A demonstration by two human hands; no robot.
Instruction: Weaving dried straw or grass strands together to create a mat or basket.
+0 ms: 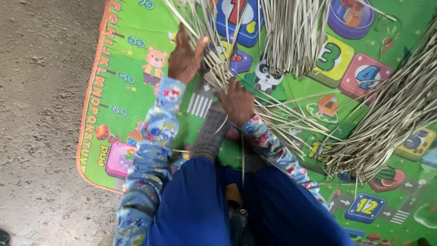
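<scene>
We press our right hand (236,101) flat on the dried leaf strips (223,68) over the green play mat (123,91); just beside it, our left hand (184,57) has fingers spread among them.

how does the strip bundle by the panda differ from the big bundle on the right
The bundle by the panda is smaller, hangs almost straight down the picture, ends trimmed even. The right bundle is larger, lies slanted and fans out raggedly. Neither hand touches them; left hand and right hand work other strips. Both are pale dried strips.
</scene>
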